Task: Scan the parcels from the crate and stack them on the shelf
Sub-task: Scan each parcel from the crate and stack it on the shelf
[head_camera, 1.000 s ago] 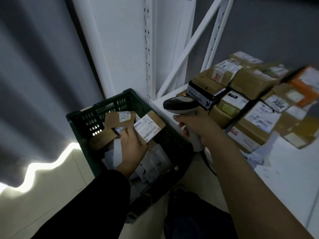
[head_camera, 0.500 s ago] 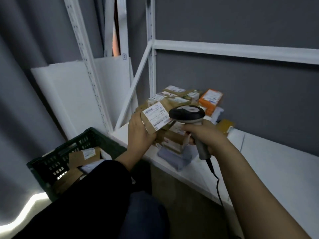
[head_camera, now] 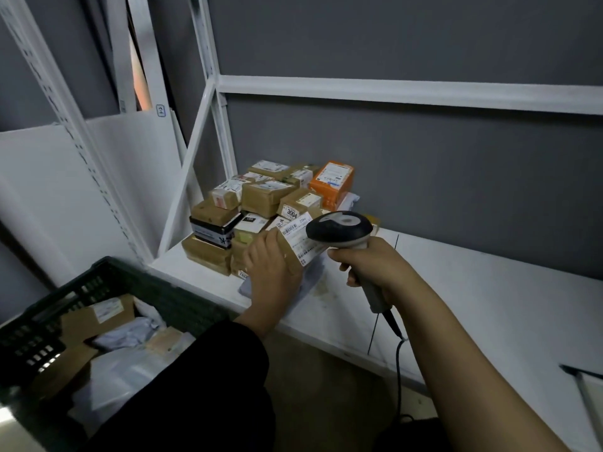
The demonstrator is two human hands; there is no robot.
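Stacked parcel (head_camera: pixel 295 205) reads 3004; left hand (head_camera: pixel 272 267) holds labelled box (head_camera: pixel 298 241)

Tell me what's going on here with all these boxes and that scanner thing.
A person is scanning parcels and shelving them. The left hand holds a small cardboard parcel, label up, over the white shelf. The right hand grips a corded barcode scanner, its head right over that label. A pile of parcels already sits at the shelf's left end. The dark green crate at lower left holds more boxes and mailer bags.
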